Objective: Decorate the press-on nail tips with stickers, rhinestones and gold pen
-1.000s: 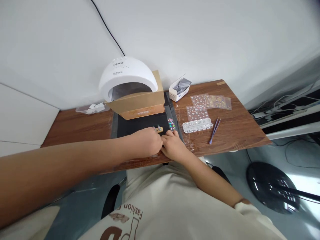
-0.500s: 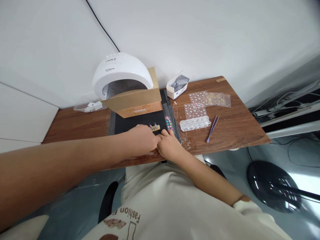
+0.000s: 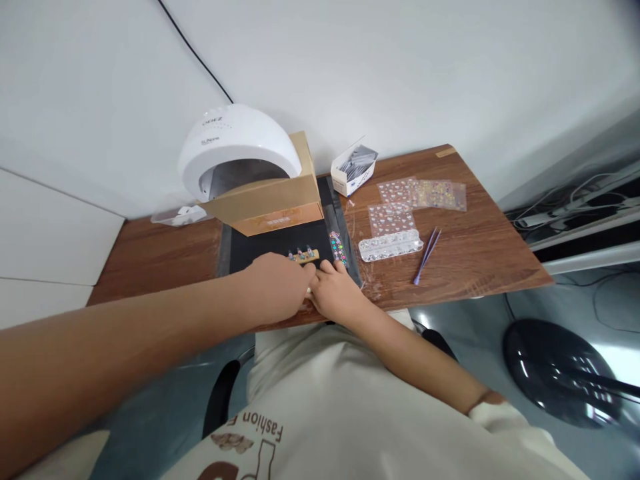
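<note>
My left hand (image 3: 279,288) and my right hand (image 3: 336,292) meet at the front edge of the black mat, fingers closed and fingertips touching. Between the fingertips shows a small pale piece (image 3: 309,291), too small and too covered to name. Just beyond my left hand lies a light wooden strip (image 3: 313,256) with decorated nail tips (image 3: 301,253) standing on it. A strip of colourful flower stickers (image 3: 339,248) rests on the mat beyond my right hand.
A white nail lamp (image 3: 240,143) sits on a cardboard box (image 3: 280,207). To the right are a small box of sachets (image 3: 354,170), sticker sheets (image 3: 391,219), a clear rhinestone case (image 3: 391,246) and purple tweezers (image 3: 427,257). A plastic tray (image 3: 179,215) lies at left.
My left hand has shifted slightly left and back toward me, uncovering more of the wooden strip and another nail tip. The pale piece now shows between the fingers. The view has tilted slightly.
</note>
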